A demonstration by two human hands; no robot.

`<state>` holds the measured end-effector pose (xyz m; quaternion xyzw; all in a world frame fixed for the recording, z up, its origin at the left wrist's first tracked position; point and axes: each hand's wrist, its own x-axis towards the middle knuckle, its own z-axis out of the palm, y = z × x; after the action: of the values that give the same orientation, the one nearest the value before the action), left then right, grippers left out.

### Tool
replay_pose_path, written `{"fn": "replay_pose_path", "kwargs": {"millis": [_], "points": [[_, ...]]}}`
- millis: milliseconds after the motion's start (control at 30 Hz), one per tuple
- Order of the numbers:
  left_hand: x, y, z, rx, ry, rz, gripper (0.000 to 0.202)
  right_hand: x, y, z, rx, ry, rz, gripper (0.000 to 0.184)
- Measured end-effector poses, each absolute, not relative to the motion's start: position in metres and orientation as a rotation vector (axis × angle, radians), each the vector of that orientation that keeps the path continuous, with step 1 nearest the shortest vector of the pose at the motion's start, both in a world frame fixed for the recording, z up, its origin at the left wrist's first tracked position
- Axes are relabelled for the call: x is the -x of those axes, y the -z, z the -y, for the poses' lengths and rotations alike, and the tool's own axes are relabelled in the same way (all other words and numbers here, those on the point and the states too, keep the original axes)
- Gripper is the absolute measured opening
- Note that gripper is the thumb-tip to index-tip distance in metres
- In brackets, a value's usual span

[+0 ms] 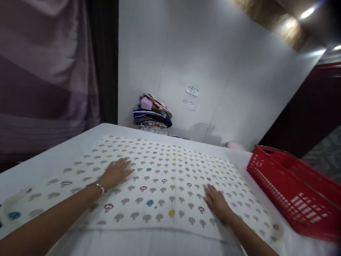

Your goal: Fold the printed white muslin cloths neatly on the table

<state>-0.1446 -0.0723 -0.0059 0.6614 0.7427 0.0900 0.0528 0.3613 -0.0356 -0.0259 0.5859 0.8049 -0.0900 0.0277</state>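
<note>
A white cloth (160, 185) printed with small grey, red, blue and yellow mushrooms lies spread out on the white table (128, 241). On its left half my left hand (115, 173) rests flat with the fingers apart; a bracelet (100, 188) circles that wrist. My right hand (217, 202) lies palm down on the right part of the cloth, fingers stretched out. Neither hand grips anything. The cloth looks mostly flat, with a faint crease running down its middle and its near edge close to the front of the table.
To the right a red plastic basket (282, 192) stands on the table beside the cloth. A stack of folded clothes (152, 115) sits at the back against the white wall (170, 53). Paper notes (189, 101) are stuck to the wall. A curtain (48, 78) hangs at the left.
</note>
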Motion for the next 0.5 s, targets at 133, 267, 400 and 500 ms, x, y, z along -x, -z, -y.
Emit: {"fn": "replay_pose_path", "kwargs": {"millis": [133, 267, 400, 500], "points": [[0.066, 0.017, 0.101, -2.295, -0.327, -1.872, 0.061, -0.423, 0.033, 0.056, -2.034, 0.19, -2.373, 0.055], [0.04, 0.03, 0.117, -2.364, -0.344, -1.694, 0.053, -0.478, 0.031, 0.063, -2.13, 0.269, -2.363, 0.054], [0.04, 0.033, 0.111, -2.299, -0.322, -1.776, 0.053, -0.501, 0.009, 0.042, -2.404, 0.251, -2.354, 0.047], [0.025, 0.032, 0.109, -2.317, -0.284, -1.758, 0.056, -0.497, -0.01, 0.008, -2.512, 0.347, -2.385, 0.039]]}}
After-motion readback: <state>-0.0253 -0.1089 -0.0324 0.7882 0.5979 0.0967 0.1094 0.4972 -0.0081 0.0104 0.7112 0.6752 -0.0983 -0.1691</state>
